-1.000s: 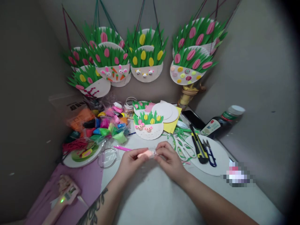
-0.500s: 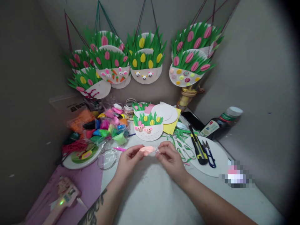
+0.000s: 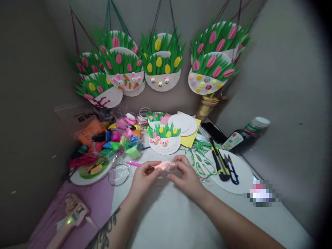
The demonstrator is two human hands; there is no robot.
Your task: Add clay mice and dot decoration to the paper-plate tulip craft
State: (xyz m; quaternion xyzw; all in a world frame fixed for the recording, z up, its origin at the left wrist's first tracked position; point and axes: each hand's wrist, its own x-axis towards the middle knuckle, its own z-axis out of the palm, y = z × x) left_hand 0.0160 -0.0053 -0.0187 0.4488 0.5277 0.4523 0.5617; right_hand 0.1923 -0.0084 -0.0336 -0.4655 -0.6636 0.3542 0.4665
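A small clear packet of peach-pink modelling clay is held between my two hands above the white table. My left hand pinches its left end between thumb and fingers. My right hand has its fingers curled at the crinkled clear end of the wrapper, with the thumb lower down. Just beyond them lies a paper-plate basket with green paper grass, yellow and pink tulips and two pink clay animal heads. A pink pen-like stick lies beside my left hand.
Bagged coloured clay is heaped at the left. A glue gun with a green light lies on a purple sheet. White-handled scissors, a yellow-black cutter and blue thread snips lie right. A dark bottle stands behind. Decorated plates hang above.
The clay packet has tilted, its right end now higher. My right thumb has moved down and left, away from the wrapper's end. The view has shifted slightly.
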